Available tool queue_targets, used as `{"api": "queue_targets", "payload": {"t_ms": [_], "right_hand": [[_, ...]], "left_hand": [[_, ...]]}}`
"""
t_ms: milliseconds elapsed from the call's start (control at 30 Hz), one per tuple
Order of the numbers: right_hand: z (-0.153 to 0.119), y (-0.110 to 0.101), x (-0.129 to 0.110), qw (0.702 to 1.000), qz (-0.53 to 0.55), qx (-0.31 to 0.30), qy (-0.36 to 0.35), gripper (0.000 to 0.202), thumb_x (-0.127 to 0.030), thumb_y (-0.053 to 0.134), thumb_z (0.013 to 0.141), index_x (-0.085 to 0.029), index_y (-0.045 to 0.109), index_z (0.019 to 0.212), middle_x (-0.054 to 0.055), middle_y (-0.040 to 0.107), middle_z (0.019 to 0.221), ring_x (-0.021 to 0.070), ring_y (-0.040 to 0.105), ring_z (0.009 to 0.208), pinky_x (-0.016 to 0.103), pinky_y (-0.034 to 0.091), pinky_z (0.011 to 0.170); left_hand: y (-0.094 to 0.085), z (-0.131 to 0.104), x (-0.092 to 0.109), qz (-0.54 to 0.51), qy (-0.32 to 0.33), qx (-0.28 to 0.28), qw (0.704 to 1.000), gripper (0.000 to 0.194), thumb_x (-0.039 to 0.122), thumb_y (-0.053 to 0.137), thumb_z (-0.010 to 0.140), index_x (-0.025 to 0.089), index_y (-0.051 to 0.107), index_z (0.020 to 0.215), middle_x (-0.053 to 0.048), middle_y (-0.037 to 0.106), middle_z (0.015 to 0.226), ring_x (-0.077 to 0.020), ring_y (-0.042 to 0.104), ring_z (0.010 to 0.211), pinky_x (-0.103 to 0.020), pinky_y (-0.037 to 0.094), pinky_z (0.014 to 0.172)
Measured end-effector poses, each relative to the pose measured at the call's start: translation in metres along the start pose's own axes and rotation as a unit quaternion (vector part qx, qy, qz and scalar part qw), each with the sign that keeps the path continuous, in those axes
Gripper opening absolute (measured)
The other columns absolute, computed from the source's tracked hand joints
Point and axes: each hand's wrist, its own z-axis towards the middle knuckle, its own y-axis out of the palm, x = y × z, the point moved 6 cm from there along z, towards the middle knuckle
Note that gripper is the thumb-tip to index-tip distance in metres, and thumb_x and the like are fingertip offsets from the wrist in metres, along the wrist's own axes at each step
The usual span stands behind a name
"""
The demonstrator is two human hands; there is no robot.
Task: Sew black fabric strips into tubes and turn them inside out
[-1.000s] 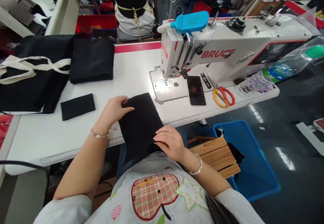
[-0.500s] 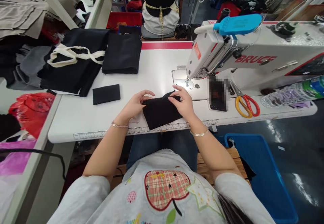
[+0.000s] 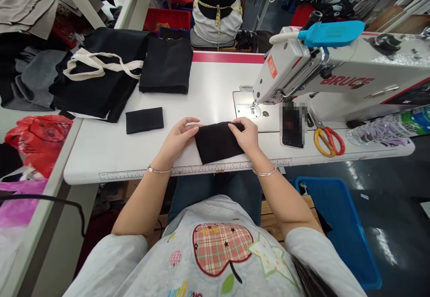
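Observation:
A folded piece of black fabric (image 3: 219, 144) lies on the white sewing table in front of me. My left hand (image 3: 181, 138) pinches its upper left corner between thumb and fingers. At the upper right corner, my right hand (image 3: 247, 135) grips it, thumb on top and the other fingers behind, partly hidden. Just beyond the fabric is the needle plate (image 3: 247, 110) of a sewing machine (image 3: 322, 71); the fabric is apart from the needle. A smaller folded black piece (image 3: 144, 120) rests to the left of my left hand.
Stacks of black fabric (image 3: 166, 66) stand at the back left, a cream strap (image 3: 101, 64) on one. Right of my hands lie a phone (image 3: 293, 126), scissors (image 3: 327, 140) and a plastic bottle (image 3: 372, 131). A blue bin (image 3: 346, 234) is below right. Another person (image 3: 217, 15) sits ahead.
The fabric's upper edge, bunched under my right fingers before, now lies straighter and flat. My right hand has shifted slightly down and right. The view has moved a little.

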Motion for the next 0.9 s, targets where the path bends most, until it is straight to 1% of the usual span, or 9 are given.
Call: {"api": "queue_targets", "payload": {"t_ms": [100,267,400,467,533,667,733,767,900], "right_hand": [[-0.005,-0.007,-0.002,1.000,-0.006,0.031,0.005,0.010,-0.030,0.064,0.079,-0.022,0.064,0.075,0.002,0.069,0.080,0.0214,0.064,0.082,0.038,0.051,0.081],[-0.015,-0.016,-0.019,0.997,0.015,0.061,0.034,0.012,-0.032,0.064,0.079,-0.022,0.062,0.072,0.003,0.069,0.077,0.0220,0.064,0.080,0.038,0.053,0.079],[-0.028,-0.026,-0.023,0.994,0.047,0.078,0.053,0.014,-0.034,0.065,0.079,-0.022,0.064,0.072,0.003,0.071,0.077,0.0213,0.065,0.080,0.036,0.054,0.080],[-0.037,-0.032,-0.017,0.993,0.063,0.074,0.068,0.014,-0.035,0.066,0.079,-0.021,0.066,0.075,0.003,0.072,0.080,0.0207,0.066,0.080,0.034,0.054,0.078],[-0.050,-0.037,-0.010,0.992,0.073,0.051,0.092,0.016,-0.037,0.065,0.081,-0.022,0.069,0.077,0.002,0.072,0.079,0.0191,0.065,0.072,0.032,0.054,0.070],[-0.076,-0.042,-0.008,0.990,0.072,0.009,0.121,0.021,-0.037,0.063,0.084,-0.021,0.071,0.073,0.002,0.070,0.068,0.0166,0.061,0.059,0.030,0.050,0.057],[-0.087,-0.042,-0.013,0.992,0.056,-0.002,0.110,0.021,-0.036,0.062,0.084,-0.021,0.071,0.072,0.001,0.070,0.066,0.0161,0.061,0.057,0.029,0.050,0.055],[-0.092,-0.041,-0.015,0.994,0.042,-0.008,0.101,0.020,-0.035,0.062,0.085,-0.022,0.071,0.072,0.001,0.070,0.066,0.0158,0.061,0.055,0.029,0.049,0.054],[-0.105,-0.034,-0.023,0.997,-0.038,-0.019,0.061,0.012,-0.028,0.062,0.085,-0.023,0.071,0.078,0.000,0.071,0.068,0.0159,0.062,0.057,0.029,0.049,0.056]], "left_hand": [[-0.002,-0.006,-0.001,0.046,0.021,0.017,0.999,0.039,0.033,0.077,0.071,0.023,0.060,0.105,-0.002,0.068,0.094,-0.0150,0.065,0.087,-0.029,0.052,0.084],[0.001,-0.012,0.002,0.123,0.041,0.070,0.989,0.034,0.037,0.078,0.065,0.021,0.063,0.091,-0.004,0.068,0.093,-0.0197,0.065,0.093,-0.034,0.054,0.086],[0.006,-0.010,-0.001,0.087,0.028,0.111,0.990,0.033,0.037,0.079,0.061,0.020,0.063,0.085,-0.002,0.066,0.084,-0.0177,0.065,0.082,-0.032,0.055,0.080],[0.009,-0.007,-0.007,0.066,0.011,0.119,0.991,0.032,0.037,0.079,0.060,0.020,0.063,0.083,-0.001,0.066,0.080,-0.0160,0.064,0.077,-0.031,0.055,0.076],[0.012,-0.004,-0.009,0.075,0.008,0.118,0.990,0.030,0.038,0.078,0.062,0.020,0.065,0.083,-0.001,0.067,0.081,-0.0158,0.064,0.075,-0.029,0.054,0.073],[0.019,0.004,0.003,0.169,0.030,0.112,0.979,0.024,0.039,0.073,0.070,0.021,0.067,0.086,-0.002,0.069,0.082,-0.0166,0.064,0.077,-0.029,0.053,0.072],[0.025,0.011,0.013,0.267,0.052,0.092,0.958,0.021,0.038,0.069,0.073,0.022,0.068,0.086,-0.001,0.070,0.080,-0.0172,0.064,0.075,-0.030,0.052,0.070],[0.030,0.015,0.019,0.326,0.071,0.077,0.940,0.019,0.038,0.067,0.075,0.022,0.069,0.087,-0.001,0.070,0.079,-0.0174,0.064,0.074,-0.030,0.051,0.070],[0.056,0.037,0.033,0.520,0.166,0.005,0.838,0.020,0.036,0.056,0.083,0.024,0.070,0.092,-0.001,0.071,0.079,-0.0199,0.063,0.072,-0.033,0.047,0.070]]}}
